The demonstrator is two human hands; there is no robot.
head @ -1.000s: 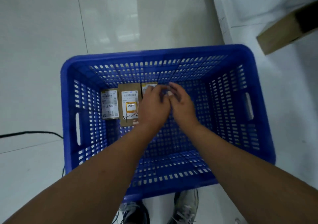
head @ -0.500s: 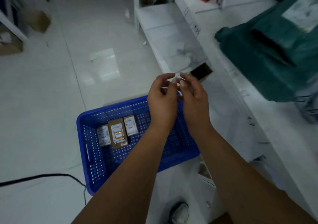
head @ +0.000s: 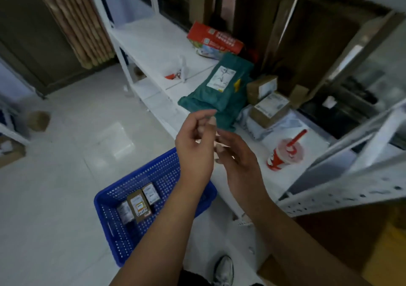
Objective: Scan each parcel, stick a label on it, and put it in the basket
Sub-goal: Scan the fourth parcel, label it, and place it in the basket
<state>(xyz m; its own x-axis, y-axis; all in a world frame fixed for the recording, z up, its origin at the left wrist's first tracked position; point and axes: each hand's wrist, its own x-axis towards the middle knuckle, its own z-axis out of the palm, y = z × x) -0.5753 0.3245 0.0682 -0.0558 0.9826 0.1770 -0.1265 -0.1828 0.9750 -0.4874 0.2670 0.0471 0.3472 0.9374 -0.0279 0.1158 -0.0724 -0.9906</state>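
The blue basket [head: 105, 211] stands on the floor at lower left. Three small labelled parcels lie in it: a grey one [head: 125, 212], a brown one [head: 139, 205] and another [head: 150, 193]. My left hand [head: 194, 149] and my right hand [head: 238, 162] hover close together above the basket's right end, at the shelf's edge. Their fingers are loosely curled, and blur hides whether anything small sits between them. On the white shelf [head: 153, 44] wait a green bag parcel [head: 219, 88], two brown boxes [head: 261, 88] [head: 270, 110] and a grey bag [head: 252, 123].
A red drink cup with a straw [head: 283, 153] stands on the shelf right of my hands. A red carton [head: 215, 39] lies farther back. A shelf post [head: 351, 153] rises at right. My shoe [head: 224, 270] is below, on pale floor tiles.
Both hands rose out of the basket, where they had been beside the parcels, up to shelf height. My view lifted from the basket to the shelf, and the fingertips drew slightly apart.
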